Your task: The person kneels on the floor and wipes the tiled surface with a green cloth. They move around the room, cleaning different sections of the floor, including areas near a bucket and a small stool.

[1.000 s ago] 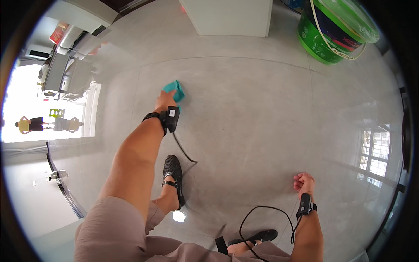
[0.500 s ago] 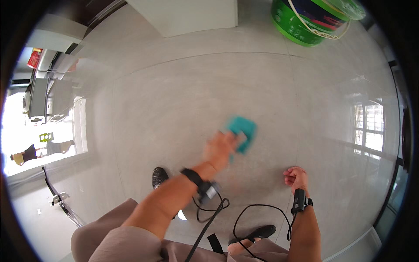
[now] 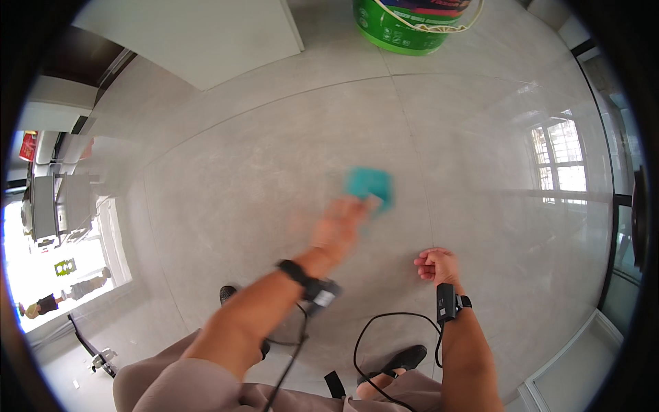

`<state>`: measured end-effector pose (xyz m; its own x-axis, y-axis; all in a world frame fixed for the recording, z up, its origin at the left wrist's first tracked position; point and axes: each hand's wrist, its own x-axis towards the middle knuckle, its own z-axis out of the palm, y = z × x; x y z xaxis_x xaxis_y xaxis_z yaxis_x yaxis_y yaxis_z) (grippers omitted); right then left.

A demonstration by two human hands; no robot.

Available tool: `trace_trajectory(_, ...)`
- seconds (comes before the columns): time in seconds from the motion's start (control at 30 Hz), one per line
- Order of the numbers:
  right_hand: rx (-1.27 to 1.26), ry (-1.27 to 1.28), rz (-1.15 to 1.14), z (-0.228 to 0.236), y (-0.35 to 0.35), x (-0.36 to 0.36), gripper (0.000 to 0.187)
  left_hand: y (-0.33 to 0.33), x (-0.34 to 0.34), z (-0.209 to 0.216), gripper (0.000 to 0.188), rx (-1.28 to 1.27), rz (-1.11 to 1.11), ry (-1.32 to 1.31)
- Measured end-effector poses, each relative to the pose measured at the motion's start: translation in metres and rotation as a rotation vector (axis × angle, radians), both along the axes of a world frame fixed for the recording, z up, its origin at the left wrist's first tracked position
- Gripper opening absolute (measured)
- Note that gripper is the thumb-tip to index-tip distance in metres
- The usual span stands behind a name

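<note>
A flat teal cloth (image 3: 371, 185), smeared by motion, lies against the pale floor ahead of me. My left hand (image 3: 338, 223) grips its near edge, the arm stretched forward and to the right. A small whitish patch shows beside the fingertips, too blurred to name. Farther right, my right hand (image 3: 437, 265) is low over the floor with its fingers curled in and nothing seen in them. Whether its knuckles touch the floor I cannot tell. Both wrists wear black straps with small boxes, the right one (image 3: 447, 302) trailing a black cable.
A green bucket (image 3: 405, 38) with a white handle stands at the far edge. Left of it is a white panel-like block (image 3: 199, 41). Black cable (image 3: 357, 343) loops between my arms near my dark shoe (image 3: 405, 360). Dark-framed glass (image 3: 621, 199) runs along the right.
The view has shifted, so the bucket and white block sit farther left. My left hand and the cloth have moved, both still blurred. The right hand stays curled.
</note>
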<state>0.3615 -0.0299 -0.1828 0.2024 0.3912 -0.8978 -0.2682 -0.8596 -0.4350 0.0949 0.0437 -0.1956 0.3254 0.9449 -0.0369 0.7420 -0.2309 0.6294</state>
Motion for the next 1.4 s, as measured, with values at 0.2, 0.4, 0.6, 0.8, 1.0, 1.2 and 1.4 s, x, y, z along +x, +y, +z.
trace_trajectory(0.2, -0.018, 0.058, -0.009, 0.001, 0.000, -0.002, 0.019, 0.028, 0.124, 0.012, 0.043, 0.005, -0.446, 0.166)
trace_trajectory(0.4, -0.039, 0.043, -0.008, -0.001, 0.001, -0.002, 0.019, 0.174, 0.052, -0.033, 0.028, -0.059, 0.222, -0.116)
trace_trajectory(0.6, -0.029, 0.065, 0.016, -0.007, 0.000, -0.002, 0.020, 0.220, -0.172, -0.015, 0.055, -0.036, 0.155, 0.234)
trace_trajectory(0.8, 0.001, -0.020, -0.054, -0.006, -0.002, -0.007, 0.020, 0.191, -0.108, 0.000, 0.044, 0.068, -0.177, 0.220)
trace_trajectory(1.0, 0.158, -0.182, -0.241, -0.008, -0.021, -0.031, 0.020, 0.104, 0.061, 0.010, 0.056, 0.085, -0.608, 0.241)
trace_trajectory(1.2, 0.118, -0.198, -0.332, -0.009, -0.064, -0.071, 0.020, 0.137, 0.010, 0.001, 0.051, -0.173, -0.247, 0.097)
trace_trajectory(1.4, 0.019, -0.165, -0.051, 0.006, -0.068, -0.100, 0.022, 0.157, -0.216, -0.012, 0.065, -0.116, 0.091, 0.296)
